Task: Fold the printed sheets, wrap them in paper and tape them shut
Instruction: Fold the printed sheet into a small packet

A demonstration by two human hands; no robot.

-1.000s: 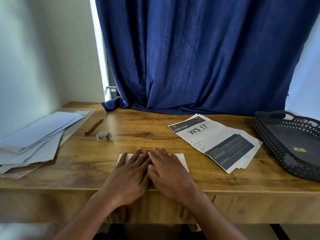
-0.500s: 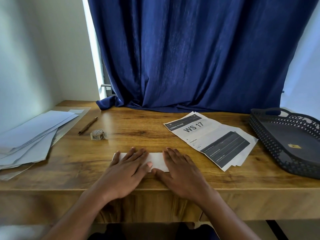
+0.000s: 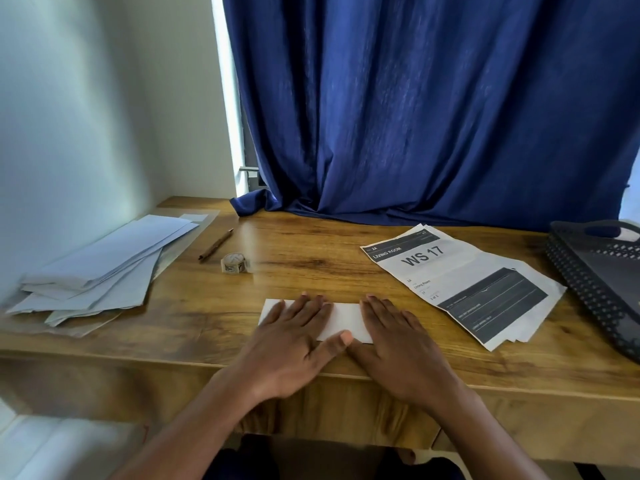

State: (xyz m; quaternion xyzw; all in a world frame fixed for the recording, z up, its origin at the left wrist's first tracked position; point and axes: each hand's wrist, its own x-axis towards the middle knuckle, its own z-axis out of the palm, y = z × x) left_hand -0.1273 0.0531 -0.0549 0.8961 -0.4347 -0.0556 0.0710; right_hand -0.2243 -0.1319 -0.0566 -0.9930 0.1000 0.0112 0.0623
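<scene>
Both hands (image 3: 346,344) flat, pressing folded sheet (image 3: 344,318)

Black tray (image 3: 595,271) cut off at right edge; folded sheet (image 3: 346,318) part-hidden.

wooden desk (image 3: 311,258) with warm grain, front edge running across the lower view. behind it, deep blue curtain (image 3: 433,109) hanging in heavy folds, hem bunched on the desk's far edge. pale plain wall (image 3: 86,109) at left, meeting the desk in a corner. narrow bright strip of daylight (image 3: 227,98) between wall and curtain, with a small metal fitting (image 3: 250,170) at its foot.
</scene>
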